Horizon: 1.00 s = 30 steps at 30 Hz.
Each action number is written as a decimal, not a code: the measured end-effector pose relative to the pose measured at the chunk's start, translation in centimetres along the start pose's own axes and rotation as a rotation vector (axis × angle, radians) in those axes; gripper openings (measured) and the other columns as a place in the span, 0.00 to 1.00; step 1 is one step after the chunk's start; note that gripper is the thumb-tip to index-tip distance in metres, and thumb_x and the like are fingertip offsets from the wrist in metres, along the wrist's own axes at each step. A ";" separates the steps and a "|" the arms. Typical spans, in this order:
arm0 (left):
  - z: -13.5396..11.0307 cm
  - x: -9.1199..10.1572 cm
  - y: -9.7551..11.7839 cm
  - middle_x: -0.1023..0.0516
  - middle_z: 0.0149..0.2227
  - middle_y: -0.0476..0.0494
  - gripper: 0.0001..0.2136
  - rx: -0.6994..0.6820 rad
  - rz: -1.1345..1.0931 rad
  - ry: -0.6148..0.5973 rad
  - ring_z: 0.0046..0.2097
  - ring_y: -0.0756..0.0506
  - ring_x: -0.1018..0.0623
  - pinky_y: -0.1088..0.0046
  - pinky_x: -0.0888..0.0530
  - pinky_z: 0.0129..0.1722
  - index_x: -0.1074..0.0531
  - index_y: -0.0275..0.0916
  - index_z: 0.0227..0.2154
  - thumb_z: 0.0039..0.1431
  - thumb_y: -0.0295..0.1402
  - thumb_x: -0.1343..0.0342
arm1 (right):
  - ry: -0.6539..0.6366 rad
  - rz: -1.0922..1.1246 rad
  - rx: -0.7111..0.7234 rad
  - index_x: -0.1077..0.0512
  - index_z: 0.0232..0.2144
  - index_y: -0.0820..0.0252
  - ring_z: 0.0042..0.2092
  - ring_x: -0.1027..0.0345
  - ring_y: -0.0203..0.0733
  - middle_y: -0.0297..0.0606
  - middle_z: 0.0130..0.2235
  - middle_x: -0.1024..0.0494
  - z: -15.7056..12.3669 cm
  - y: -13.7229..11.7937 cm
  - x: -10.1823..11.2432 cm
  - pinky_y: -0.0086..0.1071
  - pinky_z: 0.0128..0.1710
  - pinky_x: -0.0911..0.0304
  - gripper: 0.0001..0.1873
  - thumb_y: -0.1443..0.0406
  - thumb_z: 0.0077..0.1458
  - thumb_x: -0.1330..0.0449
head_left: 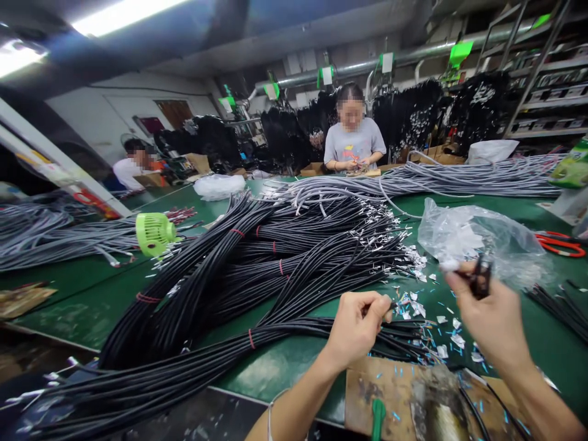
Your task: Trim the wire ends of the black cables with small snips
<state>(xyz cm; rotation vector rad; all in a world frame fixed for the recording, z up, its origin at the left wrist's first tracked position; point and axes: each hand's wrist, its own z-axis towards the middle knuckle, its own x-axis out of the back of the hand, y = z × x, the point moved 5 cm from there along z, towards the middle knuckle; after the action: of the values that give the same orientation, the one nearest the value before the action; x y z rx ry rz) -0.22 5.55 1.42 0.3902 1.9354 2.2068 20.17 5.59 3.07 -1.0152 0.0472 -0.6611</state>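
Observation:
My left hand (361,321) is closed in a pinch beside the bundle of black cables (294,324). A dark cable end seems to poke out at its fingertips. My right hand (493,312) is raised to the right, wrapped round a small black hand tool (481,277); blur hides its exact kind. A whitish scrap (450,264) shows at the right thumb and fingertip. Between and below my hands, stripped cable ends with coloured wires (425,349) lie among blue bits and white scraps (457,340).
Tied black cable bundles (239,269) and grey cables (441,174) cover much of the green table (261,373). A clear plastic bag (487,236), red-handled scissors (560,244), a green fan (155,234) and a stained board (367,398) are around. Two people sit opposite.

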 end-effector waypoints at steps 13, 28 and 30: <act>-0.1 0.1 -0.1 0.42 0.16 0.53 0.20 -0.015 0.028 0.014 0.19 0.55 0.44 0.78 0.48 0.19 0.31 0.32 0.20 0.60 0.43 0.50 | -0.435 0.053 0.133 0.29 0.30 0.58 0.30 0.36 0.37 0.34 0.27 0.30 -2.5 -3.5 -2.9 0.28 0.26 0.42 0.07 0.62 0.57 0.43; 0.2 -0.2 -0.2 0.43 0.15 0.55 0.21 0.054 -0.091 0.015 0.18 0.56 0.46 0.79 0.49 0.17 0.34 0.33 0.19 0.56 0.47 0.47 | -0.337 0.017 0.310 0.30 0.30 0.57 0.24 0.38 0.33 0.31 0.25 0.30 -3.3 -4.3 -3.2 0.27 0.23 0.43 0.03 0.70 0.54 0.41; 0.1 -0.3 -0.5 0.43 0.15 0.55 0.20 0.053 -0.082 0.039 0.18 0.56 0.45 0.79 0.49 0.17 0.33 0.33 0.20 0.56 0.47 0.47 | -0.249 -0.042 0.400 0.30 0.30 0.56 0.24 0.36 0.33 0.32 0.25 0.28 -3.9 -4.3 -2.9 0.28 0.23 0.41 0.05 0.71 0.51 0.40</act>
<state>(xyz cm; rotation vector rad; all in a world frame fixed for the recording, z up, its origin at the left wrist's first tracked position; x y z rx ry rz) 0.05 5.64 0.93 0.2714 1.9961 2.1314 14.42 2.60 3.67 -0.7060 -0.3146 -0.5499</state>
